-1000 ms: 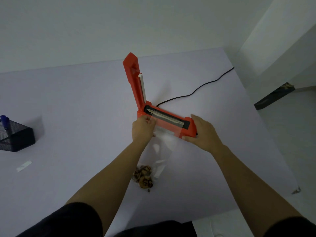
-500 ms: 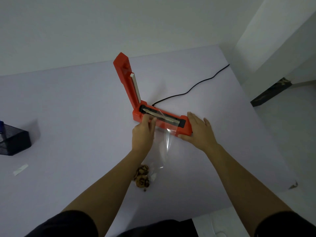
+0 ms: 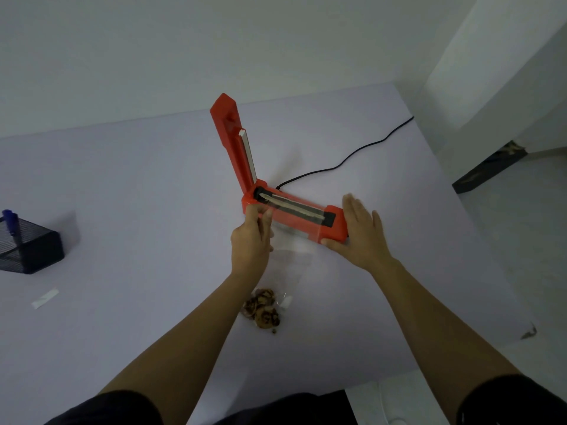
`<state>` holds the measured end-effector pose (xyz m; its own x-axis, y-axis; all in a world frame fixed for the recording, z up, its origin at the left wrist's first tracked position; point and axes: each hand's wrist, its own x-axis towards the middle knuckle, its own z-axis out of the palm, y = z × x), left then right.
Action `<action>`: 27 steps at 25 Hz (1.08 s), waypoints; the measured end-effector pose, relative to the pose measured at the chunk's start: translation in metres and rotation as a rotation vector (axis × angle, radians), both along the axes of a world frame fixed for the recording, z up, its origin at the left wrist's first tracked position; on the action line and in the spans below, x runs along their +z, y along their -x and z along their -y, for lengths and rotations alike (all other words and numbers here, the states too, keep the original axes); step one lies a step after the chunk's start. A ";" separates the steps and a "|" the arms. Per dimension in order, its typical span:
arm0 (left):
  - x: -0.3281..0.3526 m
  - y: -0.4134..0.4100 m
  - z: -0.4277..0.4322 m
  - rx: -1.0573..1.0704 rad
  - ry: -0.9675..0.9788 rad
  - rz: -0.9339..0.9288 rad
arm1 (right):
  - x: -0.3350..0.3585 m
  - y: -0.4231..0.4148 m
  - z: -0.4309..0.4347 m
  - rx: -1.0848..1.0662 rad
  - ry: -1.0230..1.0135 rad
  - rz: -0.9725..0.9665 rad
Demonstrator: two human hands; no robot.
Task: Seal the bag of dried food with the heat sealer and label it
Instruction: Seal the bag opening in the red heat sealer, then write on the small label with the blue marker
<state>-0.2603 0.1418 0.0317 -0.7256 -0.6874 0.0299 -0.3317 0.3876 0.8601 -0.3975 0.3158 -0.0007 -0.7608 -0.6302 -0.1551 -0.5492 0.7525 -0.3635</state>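
An orange heat sealer lies mid-table with its lid arm raised almost upright. A clear plastic bag stretches from the sealer's bar toward me, with brown dried food bunched at its near end. My left hand pinches the bag's open edge at the sealer's left end. At the sealer's right end my right hand rests flat against the base, thumb along its front, fingers spread.
A black power cord runs from the sealer to the table's far right edge. A black mesh pen holder with a blue pen stands at the left. A small white label strip lies near it. The table's right edge drops to the floor.
The bag's mouth now lies flatter over the sealing bar. My right hand has opened out, with its fingers lifted and spread at the sealer's end. My view has shifted slightly.
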 end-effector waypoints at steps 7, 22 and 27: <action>-0.005 -0.022 0.018 0.224 -0.136 -0.003 | 0.000 -0.126 0.018 -0.306 0.583 0.442; -0.039 -0.066 0.120 0.485 -0.197 0.254 | -0.017 -0.207 0.118 -0.069 0.249 0.586; -0.062 -0.078 0.156 0.356 -0.066 0.453 | -0.028 -0.215 0.139 -0.029 0.185 0.537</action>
